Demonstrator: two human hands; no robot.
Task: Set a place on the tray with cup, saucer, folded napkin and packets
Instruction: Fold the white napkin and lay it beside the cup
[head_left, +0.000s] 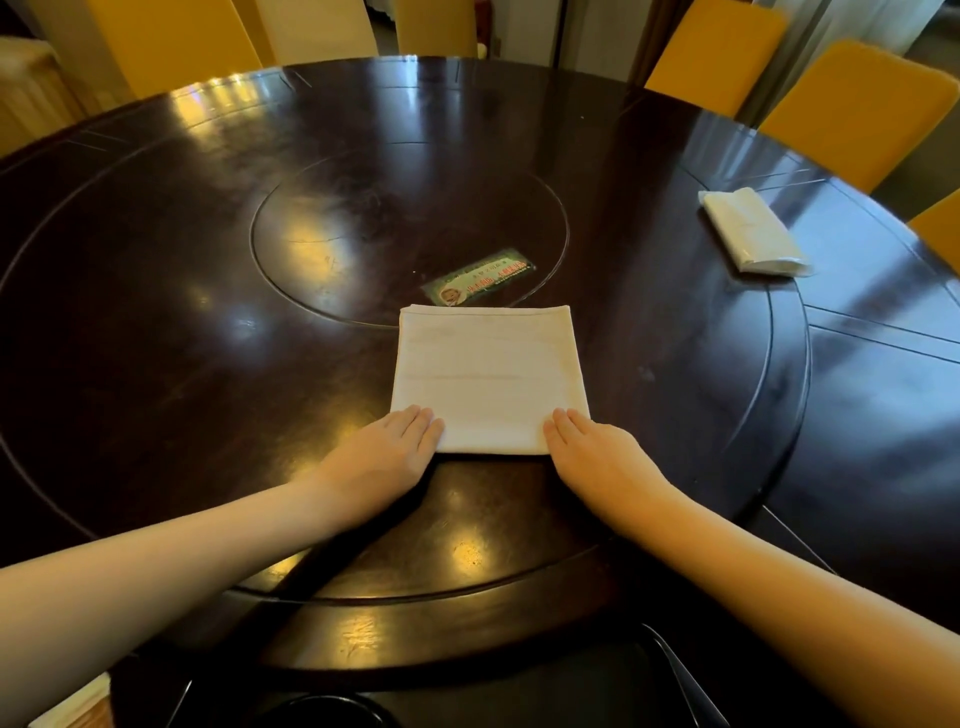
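Observation:
A white cloth napkin, folded into a square, lies flat on the dark round table. My left hand rests flat on its near left corner, fingers together. My right hand lies flat on its near right corner. Neither hand grips anything. A dark tray shows at the bottom edge, close to me, with a dark round shape on it that is too dim to identify.
A clear pack of white tissues lies at the table's far right. A green printed card sits just beyond the napkin on the inner turntable disc. Yellow chairs ring the far side.

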